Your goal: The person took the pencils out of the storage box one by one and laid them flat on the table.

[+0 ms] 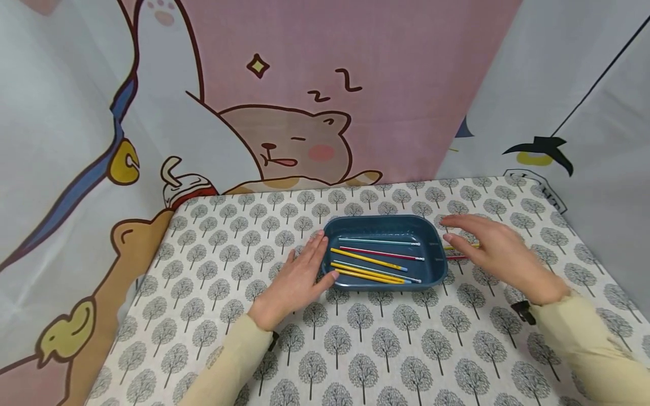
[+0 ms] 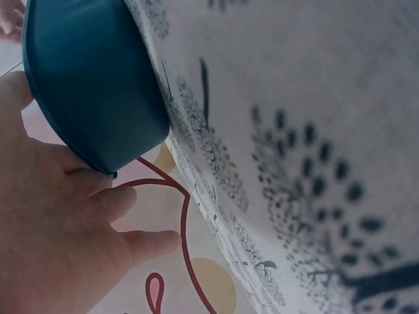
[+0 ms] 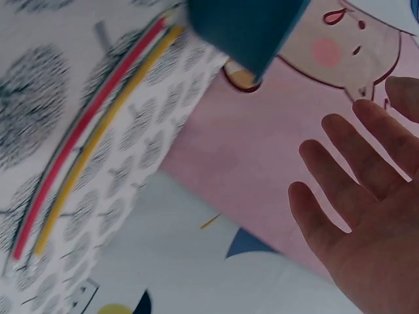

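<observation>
A dark blue rectangular plastic tray stands on the table. Inside lie several pencils: yellow ones, a red one and pale green ones. My left hand touches the tray's left end, fingers stretched along the rim and thumb by the front corner. Off the opposite end, my right hand hovers with fingers extended and holds nothing. Beneath it on the cloth, a red pencil and a yellow pencil lie side by side, partly hidden by that hand in the head view.
A white cloth printed with grey trees covers the table. Behind and beside it hang curtains with cartoon animals, meeting the table's back and side edges.
</observation>
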Motion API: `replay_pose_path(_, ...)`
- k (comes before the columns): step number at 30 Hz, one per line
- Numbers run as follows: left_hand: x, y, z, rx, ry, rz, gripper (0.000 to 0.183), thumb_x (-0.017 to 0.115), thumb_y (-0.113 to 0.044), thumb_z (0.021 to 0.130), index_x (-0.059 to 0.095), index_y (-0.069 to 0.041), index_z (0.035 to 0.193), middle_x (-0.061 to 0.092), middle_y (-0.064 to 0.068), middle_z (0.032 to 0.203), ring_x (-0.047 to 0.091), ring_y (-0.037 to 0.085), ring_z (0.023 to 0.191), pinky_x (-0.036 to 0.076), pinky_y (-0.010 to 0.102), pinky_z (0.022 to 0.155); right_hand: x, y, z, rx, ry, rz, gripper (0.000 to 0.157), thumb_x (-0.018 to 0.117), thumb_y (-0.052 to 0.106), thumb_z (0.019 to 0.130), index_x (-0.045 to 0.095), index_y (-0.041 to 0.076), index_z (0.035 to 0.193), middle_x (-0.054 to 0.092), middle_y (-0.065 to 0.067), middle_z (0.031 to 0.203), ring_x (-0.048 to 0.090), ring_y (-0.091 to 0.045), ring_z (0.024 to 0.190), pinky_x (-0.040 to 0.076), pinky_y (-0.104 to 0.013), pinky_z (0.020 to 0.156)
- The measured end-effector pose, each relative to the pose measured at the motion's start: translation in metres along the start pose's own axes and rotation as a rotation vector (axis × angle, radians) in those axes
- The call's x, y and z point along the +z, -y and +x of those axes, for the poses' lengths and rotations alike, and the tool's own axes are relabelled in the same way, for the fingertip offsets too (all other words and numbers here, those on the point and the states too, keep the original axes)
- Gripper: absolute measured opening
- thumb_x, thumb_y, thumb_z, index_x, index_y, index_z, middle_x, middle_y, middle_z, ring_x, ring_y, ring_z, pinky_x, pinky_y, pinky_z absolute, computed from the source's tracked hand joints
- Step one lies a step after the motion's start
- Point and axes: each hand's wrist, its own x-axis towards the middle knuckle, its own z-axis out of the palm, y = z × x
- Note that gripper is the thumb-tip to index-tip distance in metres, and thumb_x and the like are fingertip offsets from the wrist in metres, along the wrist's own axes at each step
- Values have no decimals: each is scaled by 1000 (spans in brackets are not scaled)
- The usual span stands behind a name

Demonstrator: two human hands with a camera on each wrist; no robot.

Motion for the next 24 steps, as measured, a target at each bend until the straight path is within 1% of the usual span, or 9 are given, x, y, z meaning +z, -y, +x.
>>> replay_pose_path(1,0,0,0,0,-1,-4,83,42,-57,107,13,-5,166,5,9,174,13,30,159,22,65,121,-1,4,2,-1,1,5,39,69,28,102,66,11,138,62,-16,143,54,-42,133,44,-66,103)
replay_pose_path(5,-1,-1,0,-1,5,5,85,36,-62,107,12,-6,166,3,8,174,12,29,159,22,64,121,-2,19,9,9,2,37,43,69,30,102,65,14,141,59,-13,148,50,-41,139,42,-66,107)
replay_pose_path(8,-2,-1,-1,-4,10,15,87,31,-66,106,11,-7,166,2,8,174,12,29,159,22,63,121,-2,28,16,-10,1,55,44,67,32,103,64,14,143,57,-11,150,50,-40,139,42,-65,108)
replay_pose_path(12,-1,-1,0,-5,3,0,84,39,-60,107,13,-5,166,4,8,174,13,29,159,22,64,121,0,36,25,-66,0,59,45,66,32,103,63,13,144,56,-10,151,53,-38,137,43,-63,108)
replay_pose_path(15,-1,-2,1,-8,3,-8,82,44,-55,108,14,-5,166,5,9,174,13,29,159,22,65,121,2,42,34,-97,12,58,46,67,33,103,62,13,144,57,-11,151,51,-37,139,40,-63,111)
replay_pose_path(18,-2,-3,1,-15,15,-1,83,42,-57,108,13,-6,166,3,7,174,12,28,159,22,64,121,6,46,43,-117,39,64,47,67,33,103,61,12,145,58,-13,149,50,-38,139,40,-63,111)
replay_pose_path(21,-2,-3,0,-16,20,2,84,39,-59,107,12,-6,166,1,6,174,12,27,159,22,64,122,10,50,53,-120,86,83,48,66,34,103,60,10,145,58,-14,147,52,-37,138,41,-61,111)
replay_pose_path(24,-2,-3,0,-13,18,7,84,38,-60,107,12,-6,166,2,7,174,12,28,159,22,64,121,14,53,61,-129,140,100,49,64,36,104,59,11,146,59,-14,147,52,-36,137,42,-60,111)
